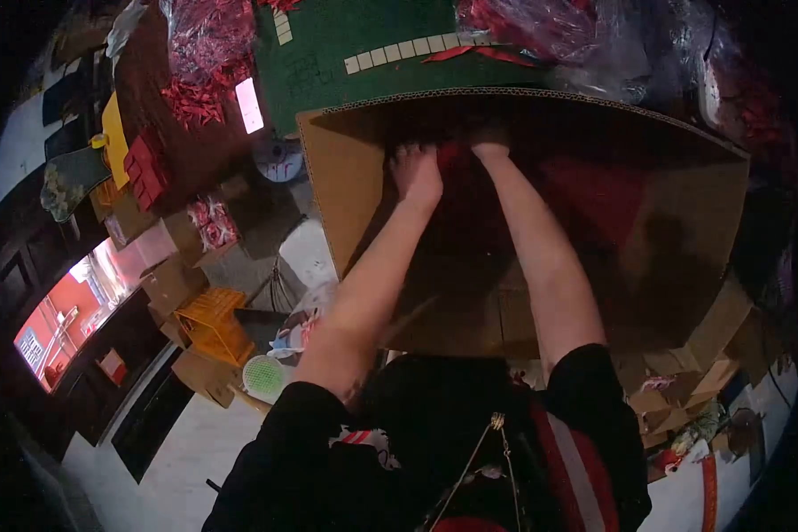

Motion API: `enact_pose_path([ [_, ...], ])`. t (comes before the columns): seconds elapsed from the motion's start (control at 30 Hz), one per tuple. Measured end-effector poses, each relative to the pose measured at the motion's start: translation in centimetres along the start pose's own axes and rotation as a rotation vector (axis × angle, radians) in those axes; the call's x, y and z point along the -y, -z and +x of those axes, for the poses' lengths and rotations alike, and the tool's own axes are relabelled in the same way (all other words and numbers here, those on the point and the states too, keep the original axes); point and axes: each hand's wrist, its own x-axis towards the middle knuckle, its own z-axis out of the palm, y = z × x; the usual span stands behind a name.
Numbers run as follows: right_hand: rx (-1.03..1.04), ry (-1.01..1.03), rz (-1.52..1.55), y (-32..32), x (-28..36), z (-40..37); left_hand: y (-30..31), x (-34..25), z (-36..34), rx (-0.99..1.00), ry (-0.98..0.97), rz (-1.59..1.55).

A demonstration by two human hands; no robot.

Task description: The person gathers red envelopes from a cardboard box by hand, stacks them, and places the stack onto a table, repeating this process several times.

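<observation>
Both my arms reach down into a large open cardboard box [341,182] in front of me. My left hand [416,175] is near the box's left inner side, its fingers stretched out and slightly apart against the dark interior. To its right, my right hand [490,142] is deeper in shadow near the far wall, with its fingers hidden. Dark red material [453,158] shows between the two hands. A larger red patch [594,195] spreads over the right part of the box's inside.
Behind the box is a green surface [315,80] with a row of pale tiles [408,50] and plastic-wrapped red bundles [208,35]. A lit phone-like rectangle [249,105] lies left of it. An orange crate [213,324] and smaller cartons stand at the lower left.
</observation>
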Motion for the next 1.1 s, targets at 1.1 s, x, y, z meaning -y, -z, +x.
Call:
enact_pose_path([
  [1.1, 0.401, 0.057, 0.146, 1.2, -2.6, -0.8, 0.3, 2.2, -0.5, -0.089, -0.221, -0.233],
])
